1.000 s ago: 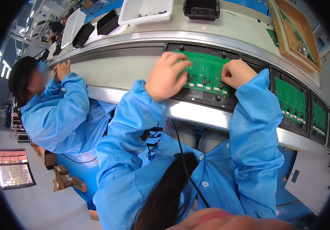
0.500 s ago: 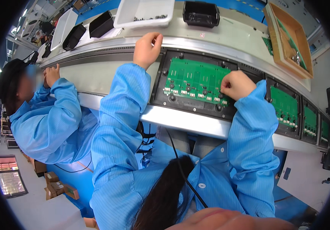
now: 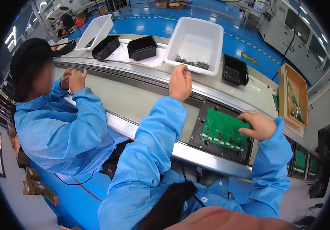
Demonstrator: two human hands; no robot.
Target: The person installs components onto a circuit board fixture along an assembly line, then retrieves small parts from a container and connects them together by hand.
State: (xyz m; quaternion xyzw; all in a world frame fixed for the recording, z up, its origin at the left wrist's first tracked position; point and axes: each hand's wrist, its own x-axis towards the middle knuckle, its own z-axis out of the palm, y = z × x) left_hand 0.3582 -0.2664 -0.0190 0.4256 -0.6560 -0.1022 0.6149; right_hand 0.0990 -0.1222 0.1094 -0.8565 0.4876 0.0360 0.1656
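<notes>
A green circuit board point(image 3: 223, 128) with a row of small white connectors along its near edge lies in a black fixture point(image 3: 196, 135) on the conveyor line. My right hand point(image 3: 260, 125) is over the right end of the board, thumb and forefinger spread apart. Whether its fingertips touch the board or the fixture I cannot tell. Up and to the left, my left hand point(image 3: 180, 85) is raised over the far rail, before a white bin point(image 3: 199, 36) of small dark parts point(image 3: 192, 63). Its fingers are curled against the thumb; what they hold, if anything, is too small to name.
Black bins point(image 3: 235, 69) and another white bin point(image 3: 96, 31) stand along the far ledge. A wooden box point(image 3: 303, 100) sits at the far right. More fixtures with green boards point(image 3: 299, 161) are further right. On my left, a co-worker in a blue smock point(image 3: 63, 126) has both hands raised at the line.
The view has swung left and up. My right hand has gone from a pinch to spread fingers. A pale gap now shows between the fixture and those on its right.
</notes>
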